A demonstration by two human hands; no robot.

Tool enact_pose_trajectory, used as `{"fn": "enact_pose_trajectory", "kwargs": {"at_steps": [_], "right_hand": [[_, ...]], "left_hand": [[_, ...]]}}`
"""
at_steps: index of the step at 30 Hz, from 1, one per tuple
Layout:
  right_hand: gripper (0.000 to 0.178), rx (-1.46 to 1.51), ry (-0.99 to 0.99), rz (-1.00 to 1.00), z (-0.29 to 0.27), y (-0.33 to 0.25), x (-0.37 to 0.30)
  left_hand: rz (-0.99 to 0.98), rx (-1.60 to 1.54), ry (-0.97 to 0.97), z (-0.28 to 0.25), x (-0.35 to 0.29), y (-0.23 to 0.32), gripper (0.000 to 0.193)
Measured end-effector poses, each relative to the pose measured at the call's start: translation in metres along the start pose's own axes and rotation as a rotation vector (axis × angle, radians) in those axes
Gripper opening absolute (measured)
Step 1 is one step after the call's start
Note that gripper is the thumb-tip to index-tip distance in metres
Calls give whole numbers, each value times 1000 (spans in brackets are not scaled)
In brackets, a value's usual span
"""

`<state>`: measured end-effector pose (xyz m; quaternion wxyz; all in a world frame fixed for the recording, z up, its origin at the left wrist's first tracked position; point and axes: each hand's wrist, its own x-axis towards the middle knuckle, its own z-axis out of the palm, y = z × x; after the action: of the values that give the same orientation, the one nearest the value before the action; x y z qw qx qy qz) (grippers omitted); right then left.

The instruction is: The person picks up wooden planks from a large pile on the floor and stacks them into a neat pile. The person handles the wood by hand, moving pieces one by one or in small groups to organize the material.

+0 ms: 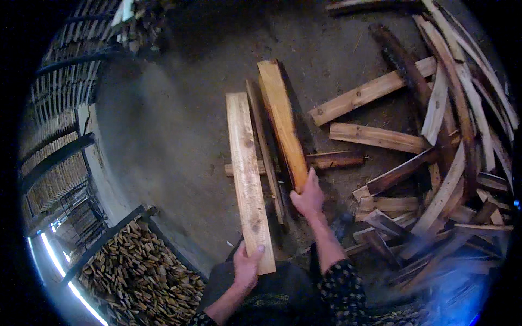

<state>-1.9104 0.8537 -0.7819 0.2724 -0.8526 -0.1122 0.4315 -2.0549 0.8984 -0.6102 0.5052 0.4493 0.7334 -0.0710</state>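
My left hand (247, 266) grips the near end of a long pale wooden plank (246, 174) that points away from me over the dirt floor. A shorter, yellower plank (283, 122) is gripped at its near end by my right hand (309, 196); it rises at a slight tilt to the right of the pale one. Between the two lies a thin dark slat (265, 146), partly hidden. Both forearms come in from the lower edge.
A big loose heap of planks and offcuts (446, 163) covers the ground on the right. Small cut wood pieces fill a pile (136, 271) at the lower left behind a low concrete edge (106, 179). Stacked slats in dark racks (54, 136) line the left side.
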Motion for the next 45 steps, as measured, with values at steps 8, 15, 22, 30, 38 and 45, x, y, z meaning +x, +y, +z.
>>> {"fn": "enact_pose_trajectory", "kwargs": {"at_steps": [8, 15, 22, 30, 38, 45], "right_hand": [[57, 820, -281, 139, -141, -30, -197], [68, 762, 40, -79, -213, -44, -304], [61, 1496, 297, 167, -182, -4, -404], [43, 1839, 516, 320, -138, 55, -466], [49, 1477, 823, 411, -180, 164, -558], [51, 1133, 420, 390, -191, 302, -555]], "left_hand": [[218, 51, -205, 14, -110, -4, 44], [423, 298, -660, 2, -211, 15, 61], [386, 472, -963, -7, -271, -15, 67], [319, 693, -1407, -20, -292, -64, 62], [384, 1028, -1623, 98, -317, -101, 70], [-195, 538, -1231, 249, -303, -224, 59]]}}
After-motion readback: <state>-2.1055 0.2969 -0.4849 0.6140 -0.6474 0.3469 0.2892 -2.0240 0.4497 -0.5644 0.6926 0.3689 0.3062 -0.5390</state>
